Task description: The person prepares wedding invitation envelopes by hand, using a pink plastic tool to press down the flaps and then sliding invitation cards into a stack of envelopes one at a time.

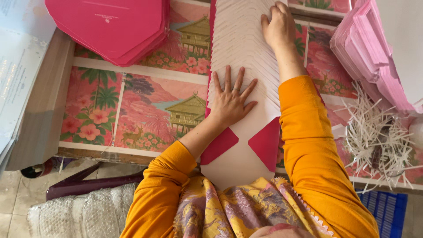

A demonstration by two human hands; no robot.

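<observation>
Already fanned: long row of envelopes [246,48], white with pink flaps, runs up the table [145,75] from the person's lap. Left hand [231,99] lies flat, fingers spread, pressing mid-row; grasps nothing. Right hand [278,26] curled loosely on the far end, pressing the top sheets. Judging by layout, spreading looks largely done; pink stack [110,26] at upper left untouched. Paper strips [374,136] heaped right.
</observation>
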